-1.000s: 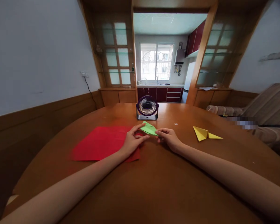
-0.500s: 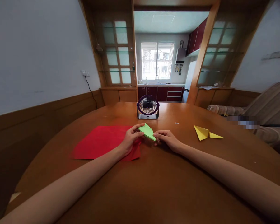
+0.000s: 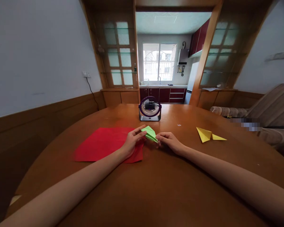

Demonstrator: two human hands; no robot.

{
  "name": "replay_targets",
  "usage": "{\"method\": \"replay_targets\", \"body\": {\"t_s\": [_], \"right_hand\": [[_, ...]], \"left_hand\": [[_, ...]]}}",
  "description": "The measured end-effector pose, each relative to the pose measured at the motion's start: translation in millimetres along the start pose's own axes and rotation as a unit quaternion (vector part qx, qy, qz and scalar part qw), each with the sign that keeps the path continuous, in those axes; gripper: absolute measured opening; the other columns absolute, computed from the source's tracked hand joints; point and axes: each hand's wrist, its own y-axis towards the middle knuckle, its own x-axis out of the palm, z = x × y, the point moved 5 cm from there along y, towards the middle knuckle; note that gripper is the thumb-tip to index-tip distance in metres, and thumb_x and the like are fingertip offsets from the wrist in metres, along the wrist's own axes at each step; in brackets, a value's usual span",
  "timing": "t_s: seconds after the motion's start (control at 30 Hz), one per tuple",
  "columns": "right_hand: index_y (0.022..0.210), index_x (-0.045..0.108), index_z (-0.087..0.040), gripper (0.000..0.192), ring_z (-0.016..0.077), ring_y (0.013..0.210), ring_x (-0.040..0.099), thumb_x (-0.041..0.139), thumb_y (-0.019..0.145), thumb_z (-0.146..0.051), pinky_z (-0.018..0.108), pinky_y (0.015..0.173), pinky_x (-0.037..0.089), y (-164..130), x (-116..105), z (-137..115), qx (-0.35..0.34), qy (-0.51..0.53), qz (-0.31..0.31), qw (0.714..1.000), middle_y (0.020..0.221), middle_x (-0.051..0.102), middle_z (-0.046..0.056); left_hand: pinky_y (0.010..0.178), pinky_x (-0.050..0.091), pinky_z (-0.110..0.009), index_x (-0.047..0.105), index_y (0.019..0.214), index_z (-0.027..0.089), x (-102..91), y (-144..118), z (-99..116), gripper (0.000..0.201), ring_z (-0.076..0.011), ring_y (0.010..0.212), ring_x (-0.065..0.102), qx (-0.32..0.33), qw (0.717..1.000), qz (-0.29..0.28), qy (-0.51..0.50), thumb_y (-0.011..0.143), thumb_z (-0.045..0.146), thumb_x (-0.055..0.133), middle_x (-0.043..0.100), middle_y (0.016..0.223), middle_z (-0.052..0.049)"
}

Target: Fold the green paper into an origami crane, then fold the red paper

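Observation:
A piece of folded green paper point(image 3: 150, 133) is held between my two hands, just above the table. My left hand point(image 3: 133, 140) grips its left side, thumb and fingers closed on it. At its lower right corner my right hand point(image 3: 168, 140) pinches the paper's tip; some of those fingertips are hidden. Folded layers show along the paper's lower edge. Beneath and left of my left hand, red paper point(image 3: 104, 143) lies flat, partly covered by the hand and forearm.
A small purple fan point(image 3: 150, 107) stands on the brown table point(image 3: 156, 189) beyond my hands. To the right lies a folded yellow paper plane point(image 3: 205, 135). A tiny white scrap point(image 3: 179, 125) rests between them. A striped sofa point(image 3: 269, 110) stands off the table's right side.
The green paper has tilted slightly, and its layers have parted a little along the lower edge. Both hands keep hold of it in nearly the same place.

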Motion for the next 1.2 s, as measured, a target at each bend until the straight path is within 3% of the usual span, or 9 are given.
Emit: {"method": "replay_targets", "body": {"t_s": [0.2,0.3,0.4,0.5,0.63,0.77,0.87,1.0,1.2], "right_hand": [[0.064,0.059,-0.015,0.048,0.0112,0.061,0.050,0.061,0.081,-0.060,0.026,0.062,0.038,-2,5,-6,-0.021,-0.014,-0.023,0.999,0.064,0.058,0.001],[0.068,0.063,-0.014,0.041,0.0094,0.057,0.047,0.067,0.078,-0.054,0.024,0.057,0.035,-3,7,-5,0.000,-0.030,-0.027,0.999,0.062,0.058,0.000],[0.075,0.066,-0.014,0.034,0.0079,0.054,0.045,0.075,0.072,-0.046,0.023,0.054,0.032,-3,8,0,0.033,-0.005,-0.029,0.999,0.062,0.058,-0.002],[0.076,0.066,-0.014,0.030,0.0075,0.054,0.045,0.075,0.070,-0.042,0.023,0.053,0.032,-2,6,3,0.034,0.005,-0.016,0.999,0.061,0.057,-0.003],[0.080,0.068,-0.015,0.026,0.0077,0.052,0.044,0.073,0.072,-0.039,0.022,0.050,0.030,1,-2,7,0.023,-0.005,0.031,0.999,0.059,0.056,-0.004],[0.103,0.067,-0.019,0.035,0.0094,0.059,0.051,0.072,0.073,-0.037,0.023,0.056,0.038,3,-11,9,-0.018,0.023,0.085,0.996,0.081,0.067,0.000],[0.113,0.065,-0.023,0.039,0.0145,0.077,0.061,0.070,0.077,-0.037,0.029,0.070,0.046,3,-13,7,-0.050,0.024,0.096,0.994,0.096,0.070,0.003],[0.103,0.073,-0.022,0.032,0.0202,0.093,0.062,0.068,0.077,-0.041,0.035,0.086,0.046,4,-16,7,-0.050,-0.006,0.107,0.993,0.104,0.071,0.005],[0.095,0.074,-0.017,0.048,0.0195,0.075,0.062,0.052,0.085,-0.059,0.035,0.079,0.048,5,-11,8,-0.040,0.034,0.058,0.997,0.086,0.072,0.007]], "left_hand": [[0.070,0.051,-0.027,0.072,0.103,0.013,0.4,4,-4,0.049,-0.0173,0.078,0.067,0.023,0.999,-0.005,0.025,0.066,0.043,0.082,0.073,0.097,-0.011],[0.063,0.048,-0.025,0.073,0.081,0.011,-1.8,6,-5,0.043,-0.0143,0.065,0.063,0.047,0.998,0.009,0.049,0.067,0.052,0.078,0.072,0.078,-0.007],[0.064,0.049,-0.027,0.074,0.083,0.011,-5.2,7,-4,0.049,-0.0165,0.067,0.064,0.063,0.995,0.032,0.071,0.069,0.058,0.073,0.072,0.076,-0.009],[0.072,0.051,-0.029,0.073,0.099,0.012,-5.4,6,-3,0.050,-0.0195,0.079,0.067,0.066,0.994,0.027,0.082,0.070,0.052,0.076,0.074,0.091,-0.012],[0.084,0.051,-0.031,0.068,0.114,0.017,0.8,3,-1,0.060,-0.0204,0.093,0.066,0.069,0.993,-0.031,0.091,0.058,0.028,0.087,0.072,0.106,-0.009],[0.087,0.050,-0.032,0.066,0.119,0.017,5.2,0,-2,0.064,-0.0199,0.095,0.066,0.066,0.992,-0.067,0.079,0.059,0.022,0.086,0.072,0.108,-0.009],[0.085,0.050,-0.032,0.065,0.121,0.017,7.0,-1,-2,0.058,-0.0193,0.090,0.068,0.061,0.993,-0.079,0.066,0.066,0.027,0.082,0.072,0.104,-0.010],[0.083,0.050,-0.032,0.071,0.106,0.016,5.2,-1,-1,0.046,-0.0194,0.087,0.068,0.056,0.996,-0.061,0.045,0.064,0.028,0.085,0.073,0.099,-0.010],[0.083,0.049,-0.031,0.076,0.083,0.015,4.6,-1,1,0.032,-0.0174,0.081,0.065,0.069,0.991,-0.047,0.106,0.058,0.030,0.087,0.073,0.088,-0.007]]}}
